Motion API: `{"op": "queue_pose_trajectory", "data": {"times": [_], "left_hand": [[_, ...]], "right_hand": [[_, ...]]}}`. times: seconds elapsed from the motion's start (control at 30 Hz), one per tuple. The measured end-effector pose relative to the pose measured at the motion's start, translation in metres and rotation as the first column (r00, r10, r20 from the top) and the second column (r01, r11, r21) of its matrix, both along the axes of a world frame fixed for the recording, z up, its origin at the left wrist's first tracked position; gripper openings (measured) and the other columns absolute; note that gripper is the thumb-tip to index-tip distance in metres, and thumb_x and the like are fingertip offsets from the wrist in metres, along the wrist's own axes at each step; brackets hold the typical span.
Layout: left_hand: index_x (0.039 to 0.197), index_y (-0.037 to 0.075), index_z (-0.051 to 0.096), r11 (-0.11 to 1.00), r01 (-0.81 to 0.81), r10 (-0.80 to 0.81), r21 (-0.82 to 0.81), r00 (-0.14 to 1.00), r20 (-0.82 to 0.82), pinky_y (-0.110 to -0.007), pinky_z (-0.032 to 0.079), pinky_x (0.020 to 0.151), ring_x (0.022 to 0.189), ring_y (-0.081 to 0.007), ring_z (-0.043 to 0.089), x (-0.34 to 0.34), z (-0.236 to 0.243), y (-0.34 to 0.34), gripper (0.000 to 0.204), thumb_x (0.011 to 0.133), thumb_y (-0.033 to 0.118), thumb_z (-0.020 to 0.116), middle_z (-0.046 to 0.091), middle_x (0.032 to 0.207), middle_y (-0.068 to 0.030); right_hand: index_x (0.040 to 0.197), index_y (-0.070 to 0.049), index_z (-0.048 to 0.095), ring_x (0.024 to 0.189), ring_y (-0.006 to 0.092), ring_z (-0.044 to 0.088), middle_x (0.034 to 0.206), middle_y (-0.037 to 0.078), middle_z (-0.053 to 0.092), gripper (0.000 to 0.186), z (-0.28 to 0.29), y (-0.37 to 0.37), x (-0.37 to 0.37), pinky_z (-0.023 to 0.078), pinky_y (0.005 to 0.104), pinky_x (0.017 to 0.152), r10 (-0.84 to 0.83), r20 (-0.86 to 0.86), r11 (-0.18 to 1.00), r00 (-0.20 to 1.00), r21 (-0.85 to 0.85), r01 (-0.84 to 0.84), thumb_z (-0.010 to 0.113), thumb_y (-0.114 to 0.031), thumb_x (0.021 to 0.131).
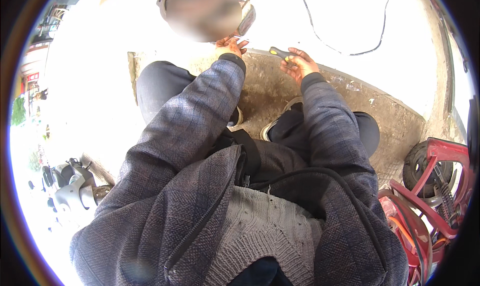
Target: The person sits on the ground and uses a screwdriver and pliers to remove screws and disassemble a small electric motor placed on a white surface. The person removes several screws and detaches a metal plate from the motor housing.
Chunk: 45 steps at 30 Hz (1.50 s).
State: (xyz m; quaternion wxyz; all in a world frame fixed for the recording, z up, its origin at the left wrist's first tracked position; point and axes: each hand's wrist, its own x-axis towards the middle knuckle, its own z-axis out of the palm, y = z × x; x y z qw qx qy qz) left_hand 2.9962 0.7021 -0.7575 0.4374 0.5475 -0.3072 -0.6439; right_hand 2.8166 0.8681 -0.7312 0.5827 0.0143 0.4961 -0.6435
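Dark metal part with a rounded, eared rim (162, 3) is at the upper edge of the view, against a bright white surface (280, 16); its middle is blurred, and I cannot tell how it is supported. The left hand (231, 47) is at its near, lower-right side, with fingers partly apart; whether they grip anything, I cannot tell. The right hand (303, 66) has its thumb and fingers closed on a slim hand tool with black-and-yellow handle (281, 53), near the left hand but not touching it; the shaft cannot be made out.

If the tool is pushed strongly while the part is only lightly steadied, the part may turn or slide, I think, and the tool may slip into the left fingers. These fingers look stained; if it is grease, the handle could also twist in the hold. Something small, once loosened, could roll over the near edge onto the brown, dirty ground (345, 88).
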Motion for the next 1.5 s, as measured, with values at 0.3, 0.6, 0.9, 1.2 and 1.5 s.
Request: {"op": "queue_pose_trajectory", "data": {"times": [0.3, 0.6, 0.9, 1.2, 1.5], "left_hand": [[0.126, 0.003, 0.048, 0.999, 0.044, -0.043, -0.003, 0.995, 0.094, -0.034, 0.061, 0.058, 0.087, -0.0327, 0.075, -0.008, 0.010, 0.005, 0.028, 0.099, 0.002, 0.054, 0.061, 0.120, -0.0189], [0.124, 0.005, 0.043, 0.998, -0.060, 0.061, -0.013, 0.994, 0.089, -0.035, 0.054, 0.046, 0.065, -0.0257, 0.072, -0.010, 0.004, 0.003, 0.029, 0.097, -0.001, 0.053, 0.064, 0.109, -0.0191], [0.120, 0.006, 0.045, 0.997, -0.052, 0.057, -0.052, 0.994, 0.092, -0.034, 0.056, 0.047, 0.066, -0.0234, 0.072, -0.009, 0.000, -0.001, 0.027, 0.096, 0.001, 0.058, 0.066, 0.100, -0.0174], [0.112, 0.007, 0.047, 0.988, -0.149, 0.151, 0.044, 0.987, -0.062, -0.032, 0.059, 0.048, 0.067, -0.0213, 0.070, -0.009, 0.001, -0.003, 0.025, 0.094, 0.000, 0.063, 0.067, 0.095, -0.0162], [0.115, 0.003, 0.052, 0.985, -0.160, 0.162, 0.068, 0.986, -0.035, -0.030, 0.058, 0.050, 0.067, -0.0184, 0.068, -0.010, 0.006, -0.003, 0.032, 0.090, 0.002, 0.072, 0.066, 0.094, -0.0137]], "right_hand": [[0.128, 0.004, 0.050, 0.084, 0.0282, 0.071, 0.101, 0.020, 0.067, 0.040, 0.008, 0.002, -0.001, 0.065, 0.0423, 0.077, 0.015, 0.018, 0.997, 1.000, -0.077, -0.013, 0.047, -0.029, 0.106], [0.132, 0.003, 0.050, 0.080, 0.0265, 0.071, 0.089, 0.016, 0.068, 0.040, 0.014, 0.002, -0.004, 0.062, 0.0420, 0.072, 0.093, -0.064, 0.995, 0.994, -0.038, -0.095, 0.055, -0.021, 0.101], [0.133, 0.003, 0.050, 0.073, 0.0260, 0.069, 0.097, 0.019, 0.065, 0.040, 0.012, -0.001, -0.004, 0.063, 0.0395, 0.066, 0.052, -0.068, 0.998, 0.996, 0.024, -0.051, 0.050, -0.023, 0.103], [0.127, -0.001, 0.053, 0.075, 0.0270, 0.070, 0.092, 0.015, 0.068, 0.037, 0.010, -0.002, -0.005, 0.063, 0.0438, 0.073, 0.015, -0.106, 1.000, 0.994, 0.022, -0.013, 0.050, -0.030, 0.104], [0.128, 0.000, 0.052, 0.074, 0.0267, 0.070, 0.096, 0.018, 0.066, 0.038, 0.011, -0.003, -0.008, 0.063, 0.0408, 0.069, 0.081, -0.109, 0.997, 0.991, 0.025, -0.078, 0.059, -0.023, 0.099]]}}
